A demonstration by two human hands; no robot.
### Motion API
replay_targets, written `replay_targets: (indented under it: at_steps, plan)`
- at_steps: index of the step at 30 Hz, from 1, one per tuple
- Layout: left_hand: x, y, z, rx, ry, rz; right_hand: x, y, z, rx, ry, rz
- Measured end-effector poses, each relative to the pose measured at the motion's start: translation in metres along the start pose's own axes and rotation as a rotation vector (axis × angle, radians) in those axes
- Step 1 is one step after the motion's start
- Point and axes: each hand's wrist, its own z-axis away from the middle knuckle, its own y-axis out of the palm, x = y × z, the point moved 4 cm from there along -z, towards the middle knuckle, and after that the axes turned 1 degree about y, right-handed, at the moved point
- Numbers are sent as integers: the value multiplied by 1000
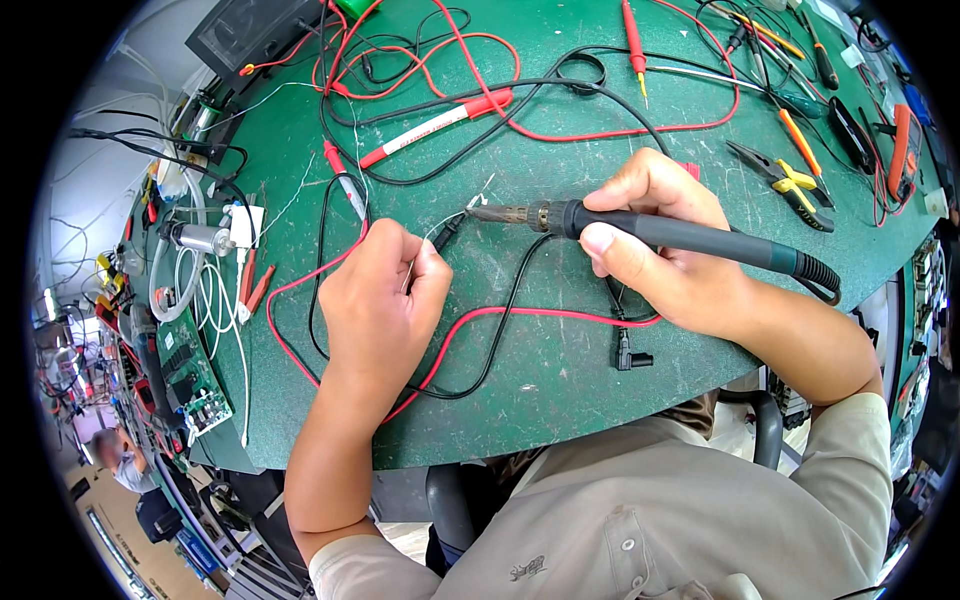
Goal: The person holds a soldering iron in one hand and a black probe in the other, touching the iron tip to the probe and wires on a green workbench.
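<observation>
My right hand point(665, 240) grips a soldering iron point(660, 230) by its dark handle, the tip pointing left. A thin silvery solder wire point(436, 229) comes out of my closed left hand point(385, 285) toward the iron's tip. At that tip lies the end of a black test probe point(447, 235), its metal point sticking out beyond; whether iron, wire and probe touch is too small to tell. Part of the probe is hidden behind my left fingers. Just beyond my left hand lies a red-and-white probe point(346, 183).
Red and black leads cross the green tabletop point(580, 400). A red-and-white marker point(435, 128) and a red probe point(634, 42) lie farther back. Yellow-handled pliers point(790, 185) and a red multimeter point(903, 150) are at right. A circuit board point(190, 375) lies at left.
</observation>
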Motion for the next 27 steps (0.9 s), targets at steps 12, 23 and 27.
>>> replay_targets:
  at_steps: [12,23,27]
  plan:
    - [-1,-6,-1,19,-66,27,3,1,2,-29,-97,92]
    - [2,-6,0,24,-91,59,10,2,2,25,-274,205]
    - [2,-6,0,24,-100,69,9,1,3,30,-284,215]
